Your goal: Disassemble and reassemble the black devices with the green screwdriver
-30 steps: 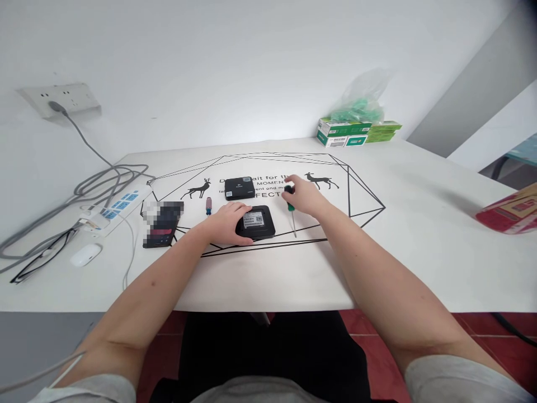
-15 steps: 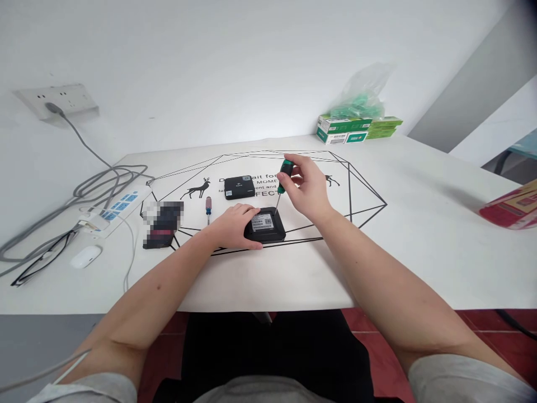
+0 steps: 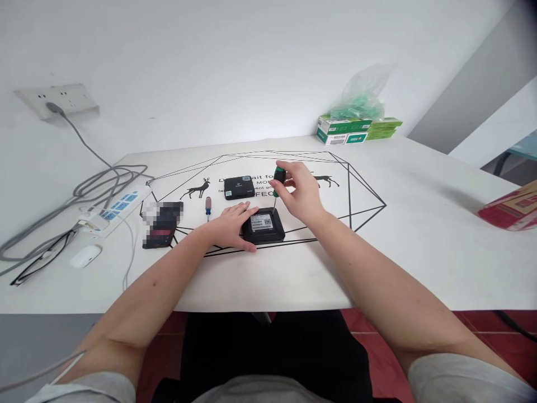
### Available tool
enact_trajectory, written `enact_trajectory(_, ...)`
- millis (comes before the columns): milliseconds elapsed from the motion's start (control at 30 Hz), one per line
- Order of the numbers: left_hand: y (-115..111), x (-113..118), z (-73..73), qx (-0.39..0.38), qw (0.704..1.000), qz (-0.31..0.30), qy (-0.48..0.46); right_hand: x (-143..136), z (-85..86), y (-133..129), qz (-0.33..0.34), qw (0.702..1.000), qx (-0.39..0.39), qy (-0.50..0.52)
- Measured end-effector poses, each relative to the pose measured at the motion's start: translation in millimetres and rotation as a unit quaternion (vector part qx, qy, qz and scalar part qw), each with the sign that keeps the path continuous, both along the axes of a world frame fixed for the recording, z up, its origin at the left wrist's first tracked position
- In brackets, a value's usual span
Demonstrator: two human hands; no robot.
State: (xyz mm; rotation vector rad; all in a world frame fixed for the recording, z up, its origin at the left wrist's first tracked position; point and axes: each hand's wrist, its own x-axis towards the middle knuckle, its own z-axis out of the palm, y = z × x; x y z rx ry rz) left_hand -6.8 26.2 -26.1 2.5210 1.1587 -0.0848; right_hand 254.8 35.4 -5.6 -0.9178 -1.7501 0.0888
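My right hand grips a green and black screwdriver that stands almost upright. Its thin shaft comes down at the upper right of a small square black box, which lies flat with a white label facing up. I cannot make out what the tip touches. Around the left side of this box my left hand is braced, fingers at the upper edge and thumb at the lower one. Behind it rests another flat black box. A second screwdriver with a pinkish and blue handle lies left.
A partly blurred dark object lies left, near a power strip, grey cables and a white earbud case. Green and white boxes under a plastic bag stand at the back right. A red package is far right.
My right hand and the screwdriver have shifted slightly left and down, and the handle stands more upright. My left hand has slid a little left at the box's edge.
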Motion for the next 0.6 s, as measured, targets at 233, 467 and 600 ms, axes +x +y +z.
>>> enact_trajectory(233, 7.0, -4.5, -5.4, -0.003, 1.000, -0.011, -0.005, -5.2, -11.3, 4.4, -0.009, 1.000, 0.004, 0.019)
enact_trajectory(467, 6.0, -4.2, -2.8, -0.015, 1.000, -0.009, 0.006, -7.6, -7.9, -0.4, -0.009, 0.999, 0.016, 0.041)
enact_trajectory(600, 4.9, -3.8, -0.4, -0.018, 1.000, -0.004, 0.008, -7.0, -7.9, 0.2, 0.010, 0.998, 0.028, 0.048)
